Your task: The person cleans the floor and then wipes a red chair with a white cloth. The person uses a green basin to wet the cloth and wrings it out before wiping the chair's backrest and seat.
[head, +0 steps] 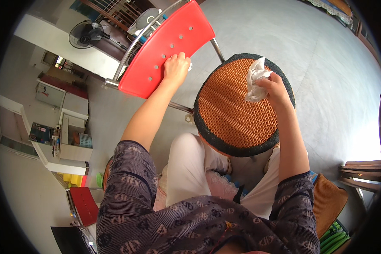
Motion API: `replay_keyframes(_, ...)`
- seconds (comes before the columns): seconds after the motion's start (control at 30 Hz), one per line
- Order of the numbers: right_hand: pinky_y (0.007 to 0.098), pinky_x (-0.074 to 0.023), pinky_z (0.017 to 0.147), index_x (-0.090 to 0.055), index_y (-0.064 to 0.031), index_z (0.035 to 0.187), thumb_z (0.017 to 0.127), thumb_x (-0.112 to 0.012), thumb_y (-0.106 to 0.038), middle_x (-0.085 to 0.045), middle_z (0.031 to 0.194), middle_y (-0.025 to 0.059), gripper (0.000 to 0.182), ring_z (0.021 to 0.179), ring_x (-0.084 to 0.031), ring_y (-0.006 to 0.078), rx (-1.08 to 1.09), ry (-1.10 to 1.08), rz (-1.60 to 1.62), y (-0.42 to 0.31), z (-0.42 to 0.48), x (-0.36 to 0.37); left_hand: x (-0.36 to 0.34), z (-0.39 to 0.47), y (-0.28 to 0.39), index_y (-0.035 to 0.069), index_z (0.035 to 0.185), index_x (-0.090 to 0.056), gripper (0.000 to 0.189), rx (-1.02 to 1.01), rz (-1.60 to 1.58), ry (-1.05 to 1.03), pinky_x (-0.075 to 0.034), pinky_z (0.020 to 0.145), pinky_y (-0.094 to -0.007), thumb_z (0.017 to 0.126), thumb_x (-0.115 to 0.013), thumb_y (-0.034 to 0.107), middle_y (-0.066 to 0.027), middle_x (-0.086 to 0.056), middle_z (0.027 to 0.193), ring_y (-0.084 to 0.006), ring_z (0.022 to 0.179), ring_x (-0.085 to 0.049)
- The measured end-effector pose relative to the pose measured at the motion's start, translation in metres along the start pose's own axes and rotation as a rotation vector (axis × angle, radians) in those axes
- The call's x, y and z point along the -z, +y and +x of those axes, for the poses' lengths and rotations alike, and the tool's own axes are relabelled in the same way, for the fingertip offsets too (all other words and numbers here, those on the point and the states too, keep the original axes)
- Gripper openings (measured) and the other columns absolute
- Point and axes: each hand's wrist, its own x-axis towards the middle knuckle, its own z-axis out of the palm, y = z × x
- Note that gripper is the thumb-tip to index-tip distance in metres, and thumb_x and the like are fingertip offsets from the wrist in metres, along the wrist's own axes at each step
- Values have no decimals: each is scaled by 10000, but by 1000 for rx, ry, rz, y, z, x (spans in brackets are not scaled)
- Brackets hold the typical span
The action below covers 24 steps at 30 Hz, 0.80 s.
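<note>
My left hand is pressed to the red chair backrest, its fingers curled on a white tissue; only a white edge of that shows, the rest being under the hand. Several round holes run in a row along the backrest. Over the right part of the seat, my right hand pinches a crumpled white tissue between thumb and fingers. A round woven brown seat pad with a black rim covers the chair's seat, in front of my knees. Metal tubing joins seat and backrest.
Behind the backrest stands a black electric fan. White cabinets line the left side. A second red backrest is at lower left. To my right are a brown mesh chair back and green hangers. Grey floor surrounds the chair.
</note>
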Motion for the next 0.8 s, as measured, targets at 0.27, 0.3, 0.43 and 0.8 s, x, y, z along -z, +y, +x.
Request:
replay_keyframes(0.27,354,-545,793,-543,59,1154,785,-637,-64,-634,1034,127,400,903,-651,221,10,-52,-12,2,-1,4,57,-75,-12,90,765,-653,19,37,36,-61,-507,744,-409,756,-641,102,-81,-583,847,-257,828,-617)
replay_keyframes(0.3,350,-544,796,-546,60,1150,785,-633,-67,-636,1033,126,396,905,-651,218,22,-51,-15,2,0,5,63,-82,-13,97,765,-670,32,20,48,-62,-502,745,-402,748,-645,110,-74,-587,850,-252,828,-616)
replay_keyframes(0.43,343,-541,795,-553,64,1143,782,-632,-73,-640,1031,124,393,909,-651,214,47,-96,-14,6,1,8,81,-100,-16,108,764,-689,51,-18,37,-90,-476,739,-383,734,-651,122,-58,-591,852,-237,834,-609)
replay_keyframes(0.8,359,-536,788,-534,65,1101,766,-631,-50,-632,998,128,366,890,-645,225,30,-59,-36,10,1,11,91,-117,-19,116,809,-640,75,-116,23,-62,-419,734,-368,738,-633,139,-29,-566,876,-210,876,-556)
